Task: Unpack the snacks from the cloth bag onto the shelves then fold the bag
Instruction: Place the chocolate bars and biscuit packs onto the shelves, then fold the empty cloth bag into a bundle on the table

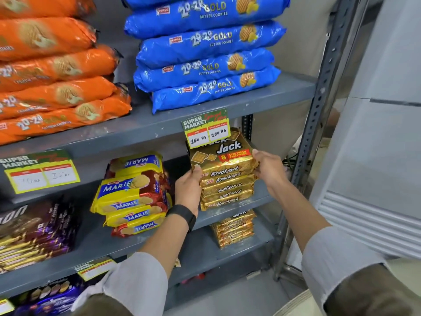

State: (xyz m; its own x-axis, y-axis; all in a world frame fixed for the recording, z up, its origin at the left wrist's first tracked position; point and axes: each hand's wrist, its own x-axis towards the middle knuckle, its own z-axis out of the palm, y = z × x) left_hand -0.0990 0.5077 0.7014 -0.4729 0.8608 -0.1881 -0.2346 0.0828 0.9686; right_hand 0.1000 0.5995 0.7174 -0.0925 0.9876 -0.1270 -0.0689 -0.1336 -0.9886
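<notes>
A stack of several gold Krackjack biscuit packs [225, 176] is held between my two hands, its bottom at the front edge of the middle grey shelf [262, 198]. My left hand [188, 190] grips the stack's left side, a black watch on that wrist. My right hand [267, 167] grips its right side. The top pack tilts up, its printed face toward me. A second gold Krackjack stack [234, 229] rests on the shelf below. The cloth bag is not clearly in view; a pale fabric edge shows at the bottom right.
Red and yellow Marie packs [134, 195] sit just left of my left hand. Blue butter cookie packs [207, 60] and orange cookie packs [54, 71] fill the upper shelf. A price tag [206, 128] hangs over the stack. The slotted shelf upright [316, 115] stands to the right.
</notes>
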